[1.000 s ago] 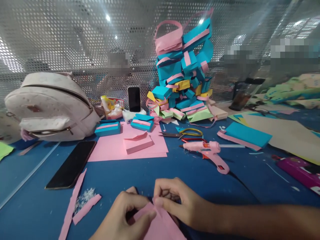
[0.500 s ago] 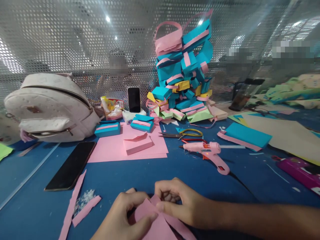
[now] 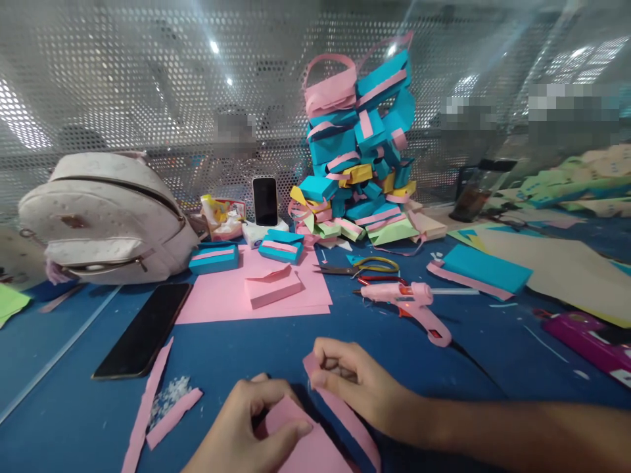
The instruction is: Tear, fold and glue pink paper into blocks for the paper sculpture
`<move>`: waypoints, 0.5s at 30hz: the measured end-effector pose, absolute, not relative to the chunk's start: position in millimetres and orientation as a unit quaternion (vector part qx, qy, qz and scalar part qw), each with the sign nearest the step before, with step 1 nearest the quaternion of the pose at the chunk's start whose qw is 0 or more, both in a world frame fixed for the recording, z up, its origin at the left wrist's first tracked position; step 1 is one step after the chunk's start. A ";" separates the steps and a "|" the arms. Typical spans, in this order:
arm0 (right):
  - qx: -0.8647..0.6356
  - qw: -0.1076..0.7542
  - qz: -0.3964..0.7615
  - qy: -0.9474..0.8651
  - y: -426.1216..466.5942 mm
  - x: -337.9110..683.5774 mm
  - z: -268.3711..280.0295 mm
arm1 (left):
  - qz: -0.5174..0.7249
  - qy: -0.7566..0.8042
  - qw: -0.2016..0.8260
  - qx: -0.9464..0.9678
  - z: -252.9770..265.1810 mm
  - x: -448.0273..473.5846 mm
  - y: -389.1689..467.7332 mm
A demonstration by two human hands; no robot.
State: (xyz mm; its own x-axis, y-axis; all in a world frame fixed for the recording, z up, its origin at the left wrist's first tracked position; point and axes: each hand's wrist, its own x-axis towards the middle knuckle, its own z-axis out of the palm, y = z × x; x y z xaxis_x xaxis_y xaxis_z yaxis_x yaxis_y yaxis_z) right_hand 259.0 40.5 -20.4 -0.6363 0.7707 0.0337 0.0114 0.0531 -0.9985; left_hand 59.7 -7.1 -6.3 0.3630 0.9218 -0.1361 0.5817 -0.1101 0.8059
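Note:
At the bottom of the head view, my left hand [image 3: 261, 424] is closed around a folded pink paper piece [image 3: 308, 443], thumb on its top face. Just right of it, my right hand [image 3: 352, 374] pinches the upper end of a narrow pink paper strip [image 3: 352, 420]. The strip curves down along the folded piece's right side, apart from it at the top; its lower end runs out near the frame edge. Ahead lies a pink glue gun [image 3: 401, 293] on its side with a clear glue stick in it. Scissors [image 3: 357, 266] rest behind the gun.
A small pink paper box [image 3: 273, 288] sits on pink sheets [image 3: 211, 309], beside blue paper boxes [image 3: 215, 257]. A phone [image 3: 142, 332] and white backpack [image 3: 108, 220] are left. Paper bags [image 3: 365, 144] pile against the mesh. A purple case [image 3: 589, 345] lies right; pink scraps [image 3: 150, 407] near left.
My right hand has drawn the strip's end up and away from the folded paper, opening a gap between them. My left hand keeps its hold. The view has shifted slightly.

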 end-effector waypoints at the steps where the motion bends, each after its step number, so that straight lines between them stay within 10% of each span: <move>1: -0.297 0.310 0.626 -0.652 40.7 258.1 -20.1 | 0.203 0.522 0.412 0.718 -6.3 60.0 -6.5; 15: -0.265 0.338 0.649 -0.628 35.4 255.1 -21.0 | 0.205 0.504 0.402 0.737 74.0 43.1 -25.3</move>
State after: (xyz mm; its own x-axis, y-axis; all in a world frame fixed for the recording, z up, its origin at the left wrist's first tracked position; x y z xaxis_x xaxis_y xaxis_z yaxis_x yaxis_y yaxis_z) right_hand 255.1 35.4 -21.0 -0.6317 0.7710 0.0808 -0.1053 0.0179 -0.9943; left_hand 43.1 -25.3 74.0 0.4075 0.9073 -0.1033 0.5784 -0.1690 0.7981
